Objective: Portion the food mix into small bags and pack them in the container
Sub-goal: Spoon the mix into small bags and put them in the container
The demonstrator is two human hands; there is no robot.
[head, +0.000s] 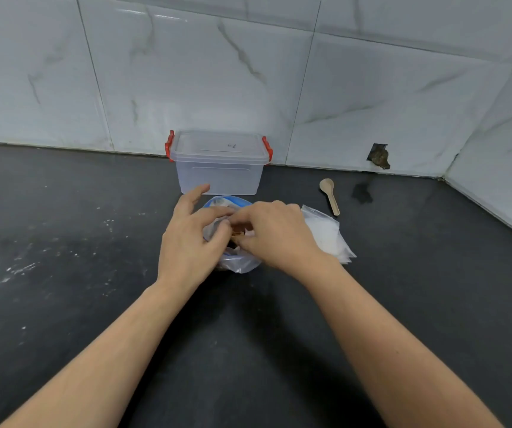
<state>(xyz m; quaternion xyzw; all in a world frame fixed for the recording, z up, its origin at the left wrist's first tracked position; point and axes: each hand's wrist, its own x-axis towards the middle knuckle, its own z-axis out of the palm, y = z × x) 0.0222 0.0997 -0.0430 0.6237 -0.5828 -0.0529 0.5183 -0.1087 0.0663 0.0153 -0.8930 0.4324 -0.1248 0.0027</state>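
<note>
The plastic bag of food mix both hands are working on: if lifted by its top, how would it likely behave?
The plastic bag looks thin and crumpled, so it would probably sag and fold rather than hold shape. The left hand and right hand pinch its mouth; brown mix shows there, so tilting it may spill. It likely slides easily on the dark counter.

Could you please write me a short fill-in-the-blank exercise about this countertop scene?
1. The clear container by the wall has ____ latches, and its lid is on.
2. The wooden spoon lies on the counter to the ____ of the container.
3. The left hand and the right hand both pinch the large plastic ____ of food mix between them.
4. The stack of small bags lies just beyond the ____ hand.

Missing words: red; right; bag; right
</note>
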